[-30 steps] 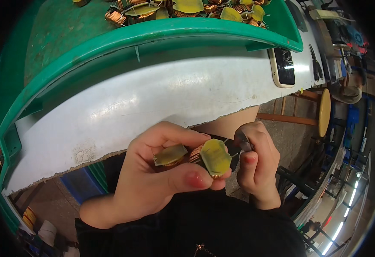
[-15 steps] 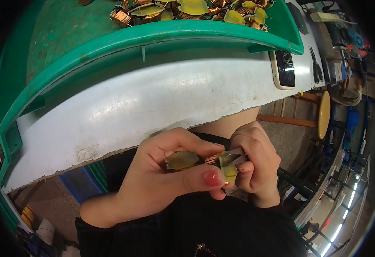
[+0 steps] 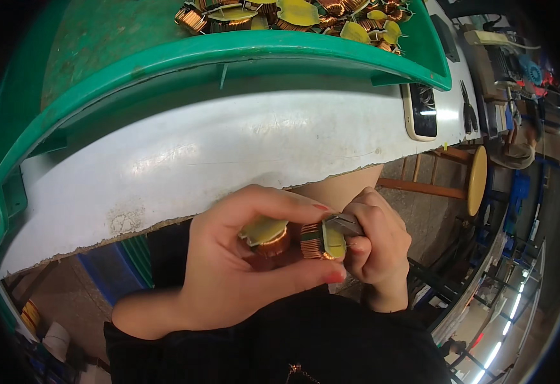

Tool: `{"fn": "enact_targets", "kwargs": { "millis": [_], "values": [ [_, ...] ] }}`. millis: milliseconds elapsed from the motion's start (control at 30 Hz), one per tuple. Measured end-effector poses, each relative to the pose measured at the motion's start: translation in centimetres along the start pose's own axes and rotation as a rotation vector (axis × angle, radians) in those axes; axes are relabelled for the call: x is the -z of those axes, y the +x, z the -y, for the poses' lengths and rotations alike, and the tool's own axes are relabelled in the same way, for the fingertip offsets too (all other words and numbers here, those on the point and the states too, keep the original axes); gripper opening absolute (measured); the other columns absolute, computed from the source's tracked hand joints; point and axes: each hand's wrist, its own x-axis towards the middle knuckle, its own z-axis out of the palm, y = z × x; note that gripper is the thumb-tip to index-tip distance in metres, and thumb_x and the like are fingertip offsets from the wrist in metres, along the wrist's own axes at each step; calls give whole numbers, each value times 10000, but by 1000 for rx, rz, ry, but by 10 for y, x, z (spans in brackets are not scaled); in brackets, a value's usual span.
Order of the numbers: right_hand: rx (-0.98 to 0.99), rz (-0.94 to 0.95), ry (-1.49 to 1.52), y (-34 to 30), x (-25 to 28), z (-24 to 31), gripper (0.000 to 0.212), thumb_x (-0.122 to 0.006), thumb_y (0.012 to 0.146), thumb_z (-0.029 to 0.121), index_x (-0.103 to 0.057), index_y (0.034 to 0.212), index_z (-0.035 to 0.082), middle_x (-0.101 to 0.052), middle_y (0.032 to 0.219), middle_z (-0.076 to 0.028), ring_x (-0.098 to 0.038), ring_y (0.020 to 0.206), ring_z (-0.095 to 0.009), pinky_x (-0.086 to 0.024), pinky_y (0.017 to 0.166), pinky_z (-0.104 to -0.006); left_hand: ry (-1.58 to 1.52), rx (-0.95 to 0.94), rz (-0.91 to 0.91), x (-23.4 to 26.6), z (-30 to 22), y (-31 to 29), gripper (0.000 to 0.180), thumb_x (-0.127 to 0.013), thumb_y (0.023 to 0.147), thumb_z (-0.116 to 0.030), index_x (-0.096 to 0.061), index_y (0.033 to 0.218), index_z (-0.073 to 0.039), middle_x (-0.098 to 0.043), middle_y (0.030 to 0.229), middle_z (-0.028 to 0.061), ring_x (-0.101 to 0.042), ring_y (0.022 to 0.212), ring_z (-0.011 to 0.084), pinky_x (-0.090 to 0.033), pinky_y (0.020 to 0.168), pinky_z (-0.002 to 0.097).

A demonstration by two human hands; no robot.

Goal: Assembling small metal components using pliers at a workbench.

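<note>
My left hand (image 3: 241,269) grips two small copper-wound coils with yellow tape caps, one (image 3: 266,233) under my fingers and the other (image 3: 321,242) at my thumb tip. My right hand (image 3: 376,246) is closed on a small metal cutter (image 3: 344,224) whose jaws touch the right coil. Both hands are below the edge of the white table (image 3: 196,160), over my lap. A green plastic tray (image 3: 228,54) on the table holds several more coils (image 3: 292,13).
A phone (image 3: 421,112) lies at the table's right end, with pliers (image 3: 467,105) beyond it. A round wooden stool (image 3: 475,179) stands on the floor to the right. A blue crate (image 3: 116,272) sits under the table on the left.
The right coil has turned in my left hand, from its yellow face showing to its copper winding side-on. My right hand has closed in on it with the cutter.
</note>
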Motion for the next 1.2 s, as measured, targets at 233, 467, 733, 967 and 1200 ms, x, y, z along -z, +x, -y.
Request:
{"fn": "enact_targets", "kwargs": {
  "millis": [233,467,733,967,1200],
  "values": [
    [89,-88,-208,-3,-2,-7,271,-551,885,257,-539,840,-10,-460,702,-90,-405,563,-214,-384,522,-299,113,-111,-57,-8,7,1,470,-640,681,207,-444,1036,-30,-537,1128,220,-640,812,287,-577,723,334],
    [-67,-38,-82,-2,4,-1,260,-541,892,246,-536,884,-14,-477,739,-100,-432,618,-221,-399,566,-296,21,-50,-115,-6,8,7,418,-684,687,148,-500,1028,-11,-568,1064,169,-623,825,231,-538,742,302],
    [-238,-160,340,-13,14,-3,278,-514,902,264,-532,917,-13,-511,812,-114,-454,678,-235,-415,637,-308,8,-71,-1,-9,11,12,462,-647,684,194,-455,1045,-20,-533,1116,201,-636,833,299,-577,741,354],
    [-114,-33,101,-20,18,-8,296,-508,905,289,-536,908,-6,-523,838,-120,-455,687,-245,-417,658,-317,13,-60,-37,-16,13,14,460,-653,678,198,-467,1032,-29,-540,1089,184,-624,884,288,-578,762,356],
    [39,-60,2,-17,15,-15,304,-524,897,304,-538,876,2,-514,811,-107,-452,670,-237,-417,641,-311,61,-13,6,-13,19,12,446,-660,668,204,-494,1004,-37,-544,1081,175,-614,910,269,-578,771,347]
  ]
}}
